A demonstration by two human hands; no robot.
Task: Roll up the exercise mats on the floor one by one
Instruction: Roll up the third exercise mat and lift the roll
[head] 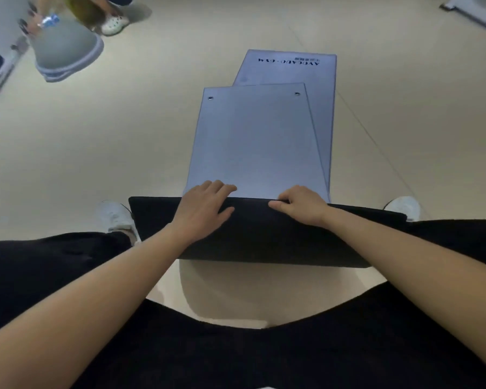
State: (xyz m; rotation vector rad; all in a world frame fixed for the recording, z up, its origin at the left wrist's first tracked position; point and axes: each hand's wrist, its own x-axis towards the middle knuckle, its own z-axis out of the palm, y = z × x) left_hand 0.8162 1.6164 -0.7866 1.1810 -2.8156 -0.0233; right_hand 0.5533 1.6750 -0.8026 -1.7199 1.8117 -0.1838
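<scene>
Nearest me, the black fold (264, 234) lies crosswise between the feet. I have the left hand (205, 206) flat on it, arm extended, fingers straight and spread. The right hand (300, 204) grips the mat (253, 141) at the fold's far edge, fingers curled. The mat's long axis runs away from me along the floor (124, 136), overlapping a second mat (292, 68).

Our left grip (205, 204) lies flat on the turned-over black underside of the grey-blue foam mat (253, 136), fingers straight, tips reaching the grey face. Right grip (300, 204) curls round the fold's edge. Second grey mat with printed lettering (292, 68) lies underneath, skewed right. Both on the beige floor (96, 136). Our white shoes (115, 217) flank the fold. Another person's white clog (114, 23) top left.
</scene>
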